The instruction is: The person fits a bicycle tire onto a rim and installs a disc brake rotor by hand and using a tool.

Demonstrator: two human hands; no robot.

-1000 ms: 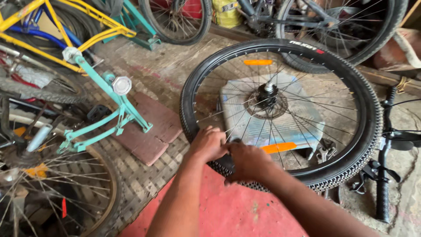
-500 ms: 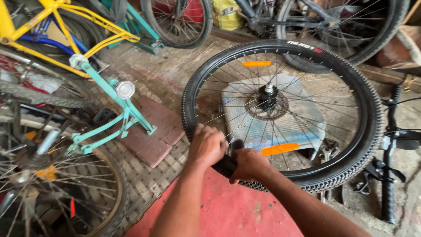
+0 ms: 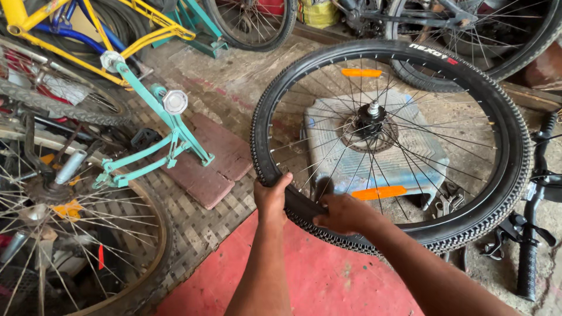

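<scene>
A black bicycle wheel with a knobby tyre (image 3: pixel 503 134) lies flat on a pale blue stool (image 3: pixel 410 146), its hub (image 3: pixel 372 117) pointing up and two orange reflectors on the spokes. My left hand (image 3: pixel 270 199) grips the near-left edge of the tyre, thumb hooked over its bead. My right hand (image 3: pixel 344 213) presses on the tyre sidewall just to the right of it, fingers curled over the rubber. Both hands are close together at the near side of the wheel.
A teal bicycle frame (image 3: pixel 170 131) lies to the left over brick slabs (image 3: pixel 205 169). Another spoked wheel (image 3: pixel 76 234) sits at lower left, a yellow frame (image 3: pixel 134 29) at upper left. More bicycles stand behind, black handlebars (image 3: pixel 530 234) at right. A red mat (image 3: pixel 316 275) lies beneath my arms.
My hands have moved apart slightly along the tyre. The left hand now hooks over the tyre's edge and the right has slid to the right. The view shifted a little.
</scene>
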